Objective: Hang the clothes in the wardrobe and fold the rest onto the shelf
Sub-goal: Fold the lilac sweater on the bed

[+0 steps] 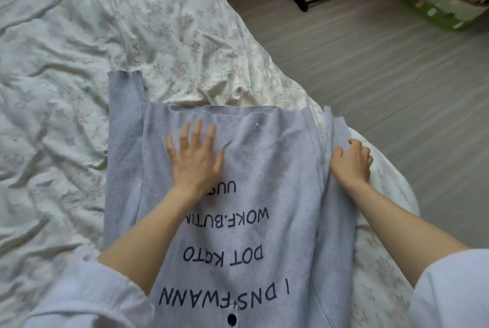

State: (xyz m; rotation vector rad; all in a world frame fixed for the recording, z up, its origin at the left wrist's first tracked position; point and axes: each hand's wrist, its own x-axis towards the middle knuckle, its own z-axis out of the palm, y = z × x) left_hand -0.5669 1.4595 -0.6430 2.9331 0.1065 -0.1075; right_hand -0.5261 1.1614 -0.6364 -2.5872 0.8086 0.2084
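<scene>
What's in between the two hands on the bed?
In the head view, only the grey printed sweater lies between the flat left hand and the right hand gripping its edge.

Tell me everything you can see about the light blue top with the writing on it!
The pale blue knitted top with dark printed letters lies spread flat on the floral white bedsheet, near the bed's edge. It looks soft, with ribbed sleeves lying along both sides, and one dark round button shows at the near end. The letters read upside down from here. The left hand presses flat on its middle with straight fingers, and the right hand grips the sleeve on its side.
</scene>
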